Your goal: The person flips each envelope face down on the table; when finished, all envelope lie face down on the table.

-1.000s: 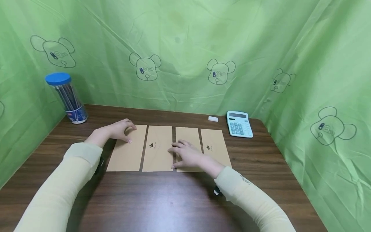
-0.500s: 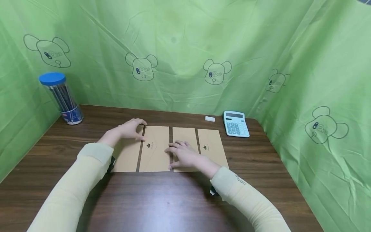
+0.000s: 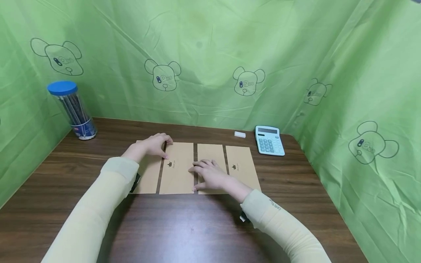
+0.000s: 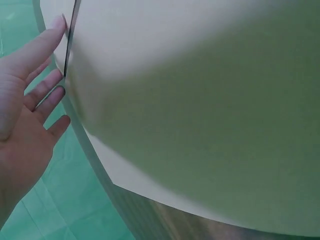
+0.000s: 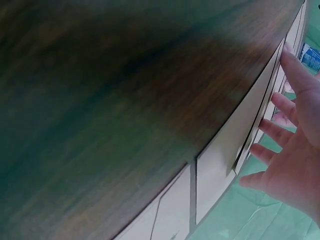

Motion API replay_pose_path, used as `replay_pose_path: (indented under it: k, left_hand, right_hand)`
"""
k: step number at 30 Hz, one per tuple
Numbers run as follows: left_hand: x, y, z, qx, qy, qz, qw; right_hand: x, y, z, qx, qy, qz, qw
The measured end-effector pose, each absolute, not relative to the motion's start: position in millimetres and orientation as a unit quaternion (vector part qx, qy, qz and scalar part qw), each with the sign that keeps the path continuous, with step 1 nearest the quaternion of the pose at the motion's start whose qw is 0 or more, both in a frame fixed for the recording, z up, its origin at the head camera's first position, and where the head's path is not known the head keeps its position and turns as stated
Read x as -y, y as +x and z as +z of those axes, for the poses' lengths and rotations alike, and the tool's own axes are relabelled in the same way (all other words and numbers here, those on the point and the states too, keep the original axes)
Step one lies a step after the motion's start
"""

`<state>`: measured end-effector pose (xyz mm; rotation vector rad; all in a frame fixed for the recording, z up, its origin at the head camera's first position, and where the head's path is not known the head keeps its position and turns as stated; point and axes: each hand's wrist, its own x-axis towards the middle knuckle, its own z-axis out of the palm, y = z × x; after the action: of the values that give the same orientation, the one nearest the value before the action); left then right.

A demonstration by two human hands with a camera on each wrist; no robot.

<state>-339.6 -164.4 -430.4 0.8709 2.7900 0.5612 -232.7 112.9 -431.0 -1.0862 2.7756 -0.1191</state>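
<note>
Tan envelopes (image 3: 177, 175): four, lying flat in a row on the counter (image 3: 194, 226), long sides facing, with narrow dark strips of wood showing between them.
Leftmost envelope (image 3: 149, 179): partly covered by the left hand and sleeve; the part that shows is plain.
Second envelope: between the two hands, with a small black crown (image 3: 169, 164) and tiny lettering printed toward its left side.
Third envelope (image 3: 208, 150): partly beneath the right hand.
Rightmost envelope (image 3: 243, 160): same crown and lettering; the right wrist passes over its lower part.
Left hand (image 3: 151, 145): wide, thumb well apart from the fingers, tips at the upper left edge of the second envelope; nothing is gripped.
Right hand (image 3: 213, 177): fingers spread, palm over the third envelope, tips reaching the right edge of the second; how firmly they press, I cannot tell.
Sleeves (image 3: 87, 208): pale yellow with lighter cuffs, a dark device at each wrist.
Calculator (image 3: 269, 142): light blue, behind and to the right of the row.
White block (image 3: 239, 134): small, just left of the calculator.
Jar (image 3: 75, 109): clear, blue-lidded, full of dark sticks, at the back left.
Cloth (image 3: 204, 36): green, printed with outlined animal heads, hanging around the counter.
</note>
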Motion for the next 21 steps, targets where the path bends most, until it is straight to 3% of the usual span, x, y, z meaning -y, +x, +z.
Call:
replay_pose_path:
  k: [9, 21]
  left_hand:
    - [157.9, -348.1, -415.9, -0.920, 0.307, 0.237, 0.060]
    - [163.4, -350.2, -412.0, -0.916, 0.313, 0.243, 0.067]
  right_hand:
    - [-113.7, -232.6, -430.1, -0.929, -0.358, -0.043, 0.084]
    - [-112.6, -234.0, -426.8, -0.926, -0.365, -0.032, 0.093]
